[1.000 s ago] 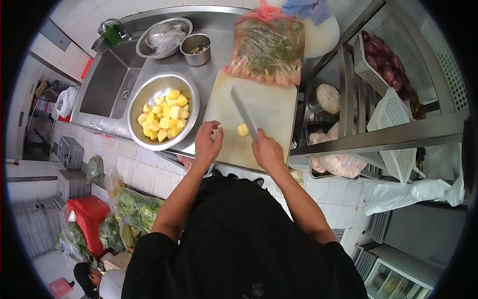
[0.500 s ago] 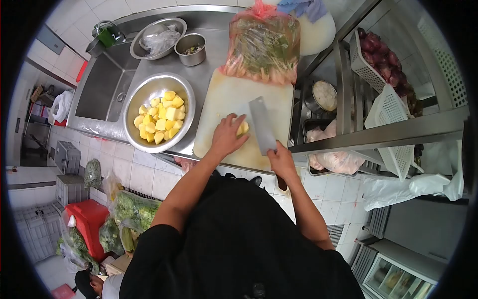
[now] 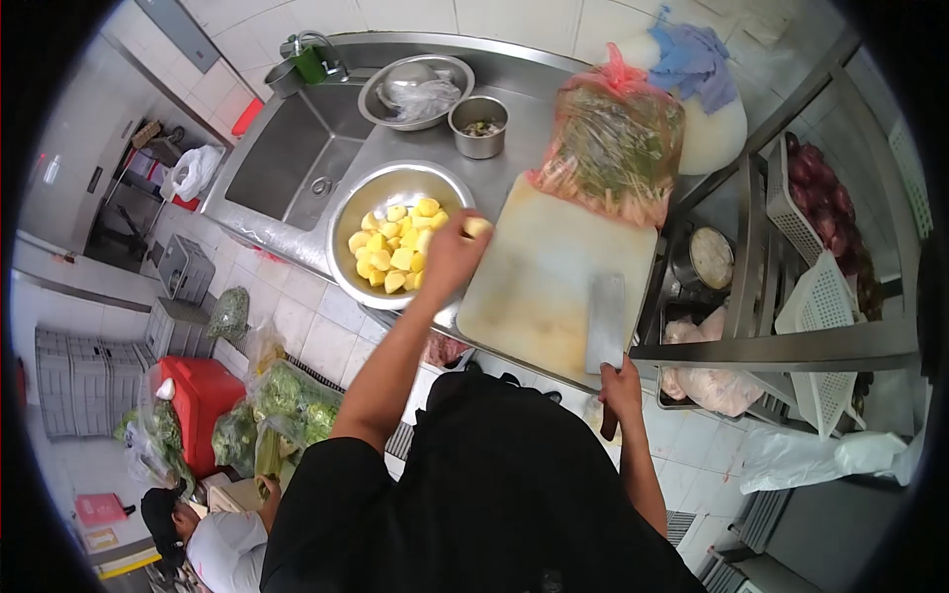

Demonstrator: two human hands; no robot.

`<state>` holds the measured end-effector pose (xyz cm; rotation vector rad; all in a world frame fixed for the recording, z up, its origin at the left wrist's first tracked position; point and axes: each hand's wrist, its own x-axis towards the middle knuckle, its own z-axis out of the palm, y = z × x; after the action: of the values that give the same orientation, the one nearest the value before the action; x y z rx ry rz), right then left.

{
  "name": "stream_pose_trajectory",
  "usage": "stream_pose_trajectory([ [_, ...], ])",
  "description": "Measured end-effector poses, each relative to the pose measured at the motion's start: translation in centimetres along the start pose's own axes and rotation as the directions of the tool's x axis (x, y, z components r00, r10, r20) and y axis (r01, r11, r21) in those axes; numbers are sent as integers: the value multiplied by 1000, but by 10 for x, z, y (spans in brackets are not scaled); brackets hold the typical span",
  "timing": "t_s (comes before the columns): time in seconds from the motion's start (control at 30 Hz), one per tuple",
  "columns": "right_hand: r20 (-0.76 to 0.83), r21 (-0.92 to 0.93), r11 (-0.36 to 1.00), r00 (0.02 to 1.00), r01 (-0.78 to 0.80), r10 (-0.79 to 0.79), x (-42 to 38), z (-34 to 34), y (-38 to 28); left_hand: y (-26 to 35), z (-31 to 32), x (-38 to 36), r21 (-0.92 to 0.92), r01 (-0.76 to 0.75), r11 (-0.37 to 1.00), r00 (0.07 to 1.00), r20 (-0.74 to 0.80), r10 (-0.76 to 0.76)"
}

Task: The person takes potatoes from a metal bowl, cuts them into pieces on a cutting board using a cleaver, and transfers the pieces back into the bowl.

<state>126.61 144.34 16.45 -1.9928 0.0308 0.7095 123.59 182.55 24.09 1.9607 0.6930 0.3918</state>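
Note:
My left hand (image 3: 457, 255) is closed around a pale potato piece (image 3: 476, 227), held over the right rim of a metal bowl (image 3: 388, 180). Chunks of yellow peeled potato (image 3: 403, 237) fill the middle of this bowl. In my right hand (image 3: 621, 385) is the handle of a cleaver (image 3: 605, 321). Its broad blade lies over the right front part of the white cutting board (image 3: 529, 272), tip pointing away from me. A pinkish plastic bag of green stalks (image 3: 618, 148) rests at the board's far end.
Behind the potato bowl stand a bowl with clear plastic (image 3: 415, 91) and a small metal pot (image 3: 479, 128). A sink (image 3: 297, 158) is at the left. Close on the right, a metal rack (image 3: 771, 353) holds baskets. A person (image 3: 222, 539) is at lower left.
My left hand has moved left from the board to the bowl with a potato piece. The cleaver has shifted toward the board's right front edge. The view has swung left.

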Motion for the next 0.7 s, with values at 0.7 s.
stream_pose_trajectory([
  [0.7, -29, 72, 997, 999, 21, -19, 6, 0, 8, -116, -151, 90, -151, 479, 864, 877, 60, -476],
])
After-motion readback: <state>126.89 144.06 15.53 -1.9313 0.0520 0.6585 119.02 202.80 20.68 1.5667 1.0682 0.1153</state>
